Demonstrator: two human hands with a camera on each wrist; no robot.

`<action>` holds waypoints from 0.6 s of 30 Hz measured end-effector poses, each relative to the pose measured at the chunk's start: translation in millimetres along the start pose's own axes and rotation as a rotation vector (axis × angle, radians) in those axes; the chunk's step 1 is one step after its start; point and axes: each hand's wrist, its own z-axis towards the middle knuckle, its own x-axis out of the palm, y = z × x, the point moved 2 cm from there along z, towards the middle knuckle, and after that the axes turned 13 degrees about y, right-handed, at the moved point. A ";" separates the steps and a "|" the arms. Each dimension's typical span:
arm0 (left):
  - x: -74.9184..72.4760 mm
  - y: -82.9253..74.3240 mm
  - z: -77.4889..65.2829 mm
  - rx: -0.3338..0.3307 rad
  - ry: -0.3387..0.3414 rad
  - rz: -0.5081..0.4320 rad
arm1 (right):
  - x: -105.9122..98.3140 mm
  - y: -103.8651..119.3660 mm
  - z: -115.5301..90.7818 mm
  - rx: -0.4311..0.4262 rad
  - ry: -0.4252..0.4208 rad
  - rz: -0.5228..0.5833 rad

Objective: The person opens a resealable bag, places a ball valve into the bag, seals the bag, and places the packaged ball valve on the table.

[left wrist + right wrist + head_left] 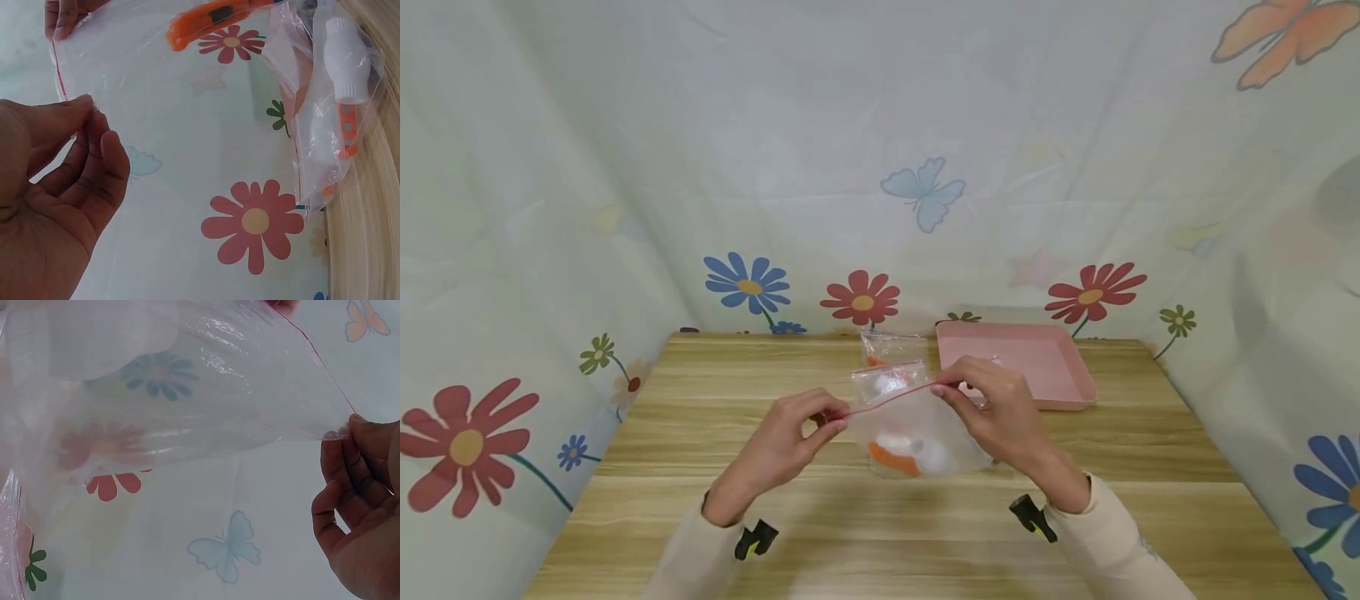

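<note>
A clear zip bag hangs between my two hands, its red zip line stretched at the top. My left hand pinches one end of that line between thumb and fingers. At the other end, slightly higher, my right hand pinches the corner. Low in the bag lie an orange tool with a dark slider, resembling a utility knife, and a rounded white item, blurred by the plastic. Behind it, two more clear bags stand on the table, a nearer bag and a farther bag.
A shallow pink tray sits at the table's back right, beside the bags. One bag behind shows a white ribbed plastic piece and an orange strip with holes. A flowered curtain surrounds the wooden table.
</note>
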 end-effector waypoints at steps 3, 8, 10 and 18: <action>-1.1 3.4 -3.4 0.022 -0.041 0.018 | 0.1 0.3 -0.4 -0.004 -0.007 0.002; -8.8 6.8 -11.4 0.039 -0.127 0.038 | 5.7 0.7 -0.3 0.006 0.021 0.039; -13.7 7.1 -16.1 0.025 -0.142 0.035 | 10.6 1.0 -1.0 0.017 0.042 0.054; -31.2 12.9 -37.4 -0.020 -0.156 0.009 | 35.7 4.1 -2.5 0.031 0.097 0.069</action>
